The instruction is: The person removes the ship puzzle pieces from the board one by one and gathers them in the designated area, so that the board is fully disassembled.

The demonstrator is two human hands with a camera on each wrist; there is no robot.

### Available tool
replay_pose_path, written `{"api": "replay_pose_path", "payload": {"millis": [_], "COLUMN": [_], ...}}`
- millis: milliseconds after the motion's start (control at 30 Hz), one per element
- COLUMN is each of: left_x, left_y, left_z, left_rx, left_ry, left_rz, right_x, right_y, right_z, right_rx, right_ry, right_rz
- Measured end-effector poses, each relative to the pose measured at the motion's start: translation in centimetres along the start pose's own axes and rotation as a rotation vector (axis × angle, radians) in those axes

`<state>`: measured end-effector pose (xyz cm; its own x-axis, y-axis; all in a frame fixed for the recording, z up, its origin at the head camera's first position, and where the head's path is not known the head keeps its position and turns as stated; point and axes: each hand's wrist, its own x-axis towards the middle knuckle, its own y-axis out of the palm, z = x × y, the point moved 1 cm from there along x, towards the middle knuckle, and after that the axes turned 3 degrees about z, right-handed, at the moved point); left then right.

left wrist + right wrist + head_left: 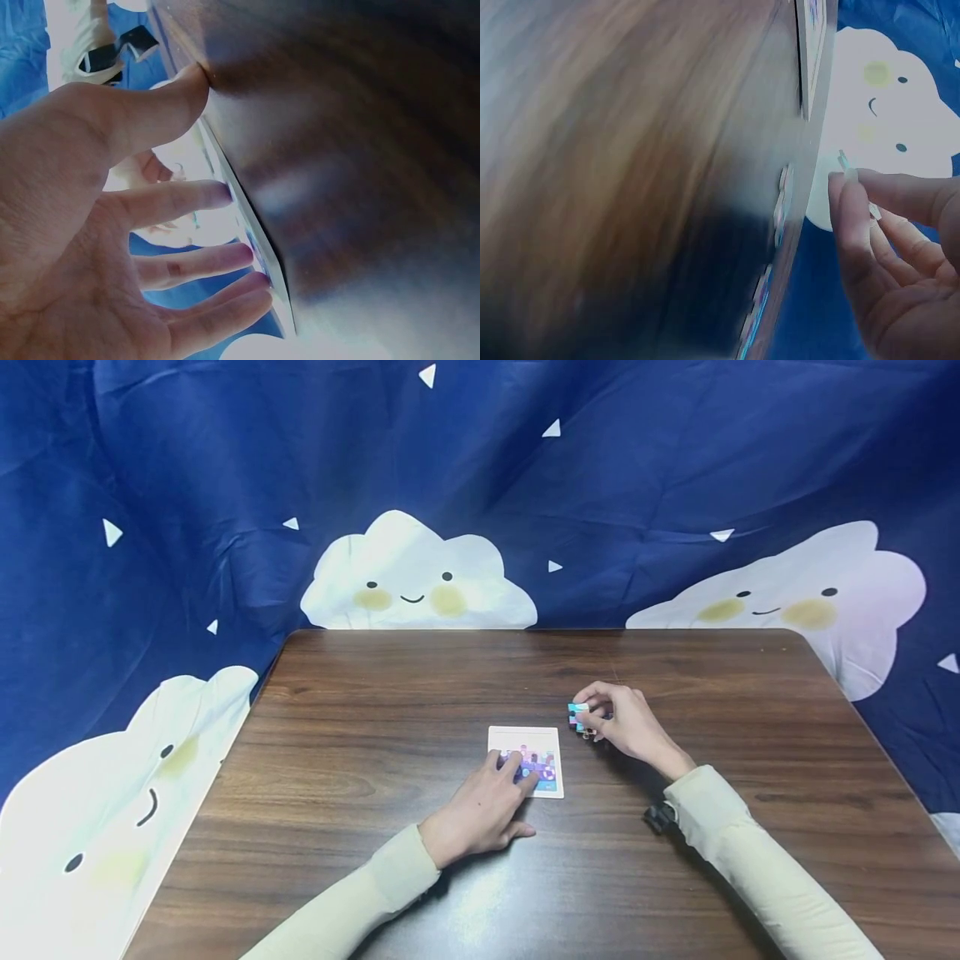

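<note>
Board (pixel 543 757) (left hand (pixel 486 806) touching) lies well inside far table edge (pixel 540 634).

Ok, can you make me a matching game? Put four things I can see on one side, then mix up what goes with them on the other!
Things:
1. left hand
2. right hand
3. table
4. curtain

Matches:
A. brown, with a wood look
B. pinches a small puzzle piece
C. dark blue, with smiling clouds
D. touches a white-edged picture card

Right pairs: 1-D, 2-B, 3-A, 4-C
</note>
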<state>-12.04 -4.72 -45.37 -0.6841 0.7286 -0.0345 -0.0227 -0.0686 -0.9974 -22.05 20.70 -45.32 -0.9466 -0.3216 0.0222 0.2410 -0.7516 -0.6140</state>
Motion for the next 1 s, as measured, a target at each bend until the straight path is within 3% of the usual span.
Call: {"api": "replay_pose_path", "payload": {"millis": [467,800,1000], "left_x": [0.0,0.1,0.1], "left_y": [0.1,0.0,0.1], "left_z": [-0.2,-0.4,-1.1], "left_rx": [-0.062,-0.062,-0.005], "left_ry": [-0.023,-0.026,-0.009], "left_rz": [0.021,0.037,0.025], "right_x": [-1.8,-2.5,-3.0], "right_y": [-4.1,-6.3,-6.7], "right_z": [-2.7,-4.3,-4.7], "right_rx": [-0.075,-0.064,-0.076], "right_ry": [0.117,0.189,0.214], "right_rz": [-0.117,-0.135,-0.121]}}
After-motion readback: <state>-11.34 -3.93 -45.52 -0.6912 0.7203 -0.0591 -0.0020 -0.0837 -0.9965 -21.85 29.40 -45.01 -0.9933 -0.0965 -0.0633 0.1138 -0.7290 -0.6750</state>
